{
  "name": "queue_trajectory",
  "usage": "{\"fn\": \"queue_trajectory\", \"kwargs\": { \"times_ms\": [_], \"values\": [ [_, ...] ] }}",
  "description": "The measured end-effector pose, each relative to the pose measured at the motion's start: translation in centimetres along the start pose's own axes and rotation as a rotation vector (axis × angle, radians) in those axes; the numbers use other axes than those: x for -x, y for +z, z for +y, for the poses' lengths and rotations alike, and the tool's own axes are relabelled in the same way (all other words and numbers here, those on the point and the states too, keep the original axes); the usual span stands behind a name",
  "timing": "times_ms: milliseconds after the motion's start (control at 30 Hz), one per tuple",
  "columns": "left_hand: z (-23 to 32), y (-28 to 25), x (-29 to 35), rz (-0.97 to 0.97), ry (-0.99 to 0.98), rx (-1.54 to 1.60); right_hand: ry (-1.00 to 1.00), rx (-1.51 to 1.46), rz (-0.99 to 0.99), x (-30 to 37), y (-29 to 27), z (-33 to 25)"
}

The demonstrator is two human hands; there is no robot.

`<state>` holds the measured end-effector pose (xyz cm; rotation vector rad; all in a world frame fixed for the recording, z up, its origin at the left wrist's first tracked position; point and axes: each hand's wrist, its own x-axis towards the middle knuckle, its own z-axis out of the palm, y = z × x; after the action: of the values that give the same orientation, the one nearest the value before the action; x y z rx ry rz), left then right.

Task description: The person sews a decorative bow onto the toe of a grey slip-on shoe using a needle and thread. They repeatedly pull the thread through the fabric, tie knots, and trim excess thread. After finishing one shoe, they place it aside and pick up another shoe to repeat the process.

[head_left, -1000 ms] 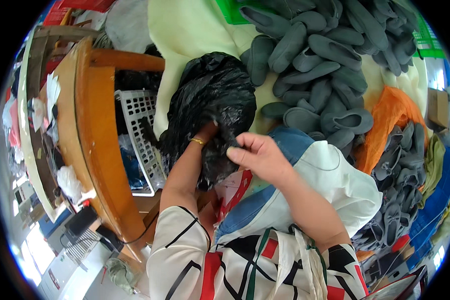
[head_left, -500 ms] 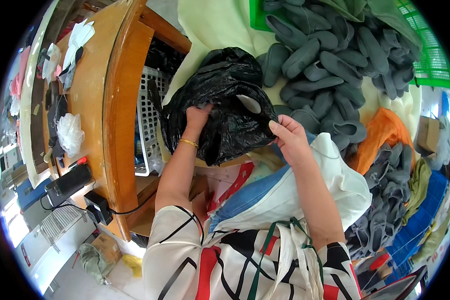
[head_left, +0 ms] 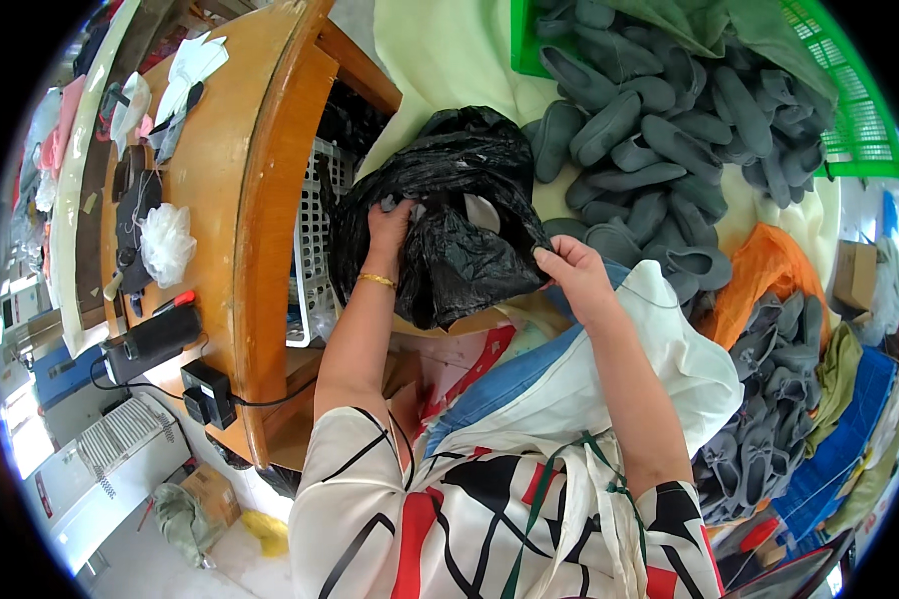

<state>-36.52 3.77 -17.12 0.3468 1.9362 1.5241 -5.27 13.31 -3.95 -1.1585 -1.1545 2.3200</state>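
Observation:
A crumpled black plastic bag [head_left: 469,275] lies in front of me with its mouth spread apart. My left hand [head_left: 388,228], a gold bracelet at the wrist, grips the left side of the bag, its fingertips partly hidden by the folds. On the opposite side, my right hand [head_left: 576,275] pinches the rim between thumb and fingers. Inside the opening shows a pale, rounded patch [head_left: 482,212], which I cannot identify. Just beyond the bag is a heap of dark grey slip-on shoes [head_left: 659,150] on pale yellow cloth [head_left: 449,60].
A wooden desk [head_left: 270,130] stands at left, a white perforated basket [head_left: 315,240] beside it. A black power adapter [head_left: 208,391] sits at the desk edge. Green crates [head_left: 864,125] stand at far right, with orange cloth [head_left: 769,265] and more grey shoes [head_left: 759,399] nearer.
The whole view has shifted slightly, moving the desk rightward in the picture. My left hand's fingers show more at the bag's edge. My right hand keeps its pinch on the rim.

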Motion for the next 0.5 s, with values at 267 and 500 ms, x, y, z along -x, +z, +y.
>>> {"fn": "queue_trajectory", "kwargs": {
  "times_ms": [267, 500],
  "values": [
    [3.0, -2.0, 1.2, -0.089, -0.197, 0.236, -0.179, 0.809, 0.129, 4.3, 0.1, 1.1],
    [6.8, -0.8, 7.3, -0.242, -0.434, 0.404, -0.423, 0.627, 0.365, 6.0, 1.0, 1.6]
  ]
}}
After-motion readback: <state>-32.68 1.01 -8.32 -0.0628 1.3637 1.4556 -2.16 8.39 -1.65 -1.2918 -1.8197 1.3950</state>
